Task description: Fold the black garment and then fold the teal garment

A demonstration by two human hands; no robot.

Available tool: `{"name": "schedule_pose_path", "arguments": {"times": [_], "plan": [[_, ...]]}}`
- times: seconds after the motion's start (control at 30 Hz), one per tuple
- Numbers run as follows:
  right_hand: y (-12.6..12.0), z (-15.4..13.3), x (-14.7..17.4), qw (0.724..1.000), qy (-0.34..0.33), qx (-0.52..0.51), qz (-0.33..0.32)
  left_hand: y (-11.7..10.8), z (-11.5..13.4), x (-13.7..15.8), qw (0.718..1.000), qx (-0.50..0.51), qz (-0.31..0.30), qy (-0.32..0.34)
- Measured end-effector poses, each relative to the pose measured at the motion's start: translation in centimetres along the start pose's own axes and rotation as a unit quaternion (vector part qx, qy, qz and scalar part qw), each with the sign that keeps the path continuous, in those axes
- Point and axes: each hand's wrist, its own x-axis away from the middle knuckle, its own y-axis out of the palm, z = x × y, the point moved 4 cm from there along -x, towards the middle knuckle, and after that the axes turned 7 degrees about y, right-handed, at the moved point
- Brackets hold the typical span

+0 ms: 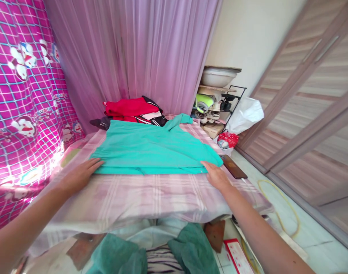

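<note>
A teal long garment, likely a shirt [154,146], lies folded lengthwise on the bed, a sleeve-like end sticking up at its far right. Along its near side runs a folded strip. My left hand [87,171] rests at the near left corner, fingers stretched out over the cloth edge. At the near right corner, my right hand [216,175] has its fingers closed on the edge of the fabric; the thumb is partly hidden. Just right of the garment lies a dark phone [233,166].
A plaid sheet [151,194] covers the bed. Red and black clothes [131,108] are heaped behind the garment. Purple curtains [134,49] hang at the back, a pink patterned cloth [25,95] at left. A shoe rack [233,101] and wooden wardrobe [305,95] stand at right.
</note>
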Motion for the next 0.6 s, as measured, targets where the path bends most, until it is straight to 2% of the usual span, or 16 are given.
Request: {"name": "schedule_pose_path", "arguments": {"times": [0.17, 0.37, 0.43, 0.5, 0.6], "plan": [[-0.7, -0.3, 1.3, 0.998, -0.039, -0.019, 0.041, -0.7, 0.1, 0.6, 0.998, -0.046, 0.042, 0.007], [-1.5, -1.2, 1.2, 0.997, -0.011, -0.063, 0.043, -0.5, 0.2, 0.3, 0.991, -0.124, 0.0, 0.046], [-1.8, -1.2, 0.5, 0.996, 0.018, -0.078, 0.042, -0.8, 0.7, 0.2, 0.992, -0.121, 0.003, 0.047], [-2.0, -0.8, -0.6, 0.994, 0.077, -0.076, 0.029, -1.3, 1.5, 0.0, 0.993, -0.106, 0.026, 0.052], [-2.0, 0.4, -2.6, 0.979, 0.191, -0.047, -0.056, -1.6, 3.4, -0.9, 0.99, -0.106, 0.047, 0.08]]}}
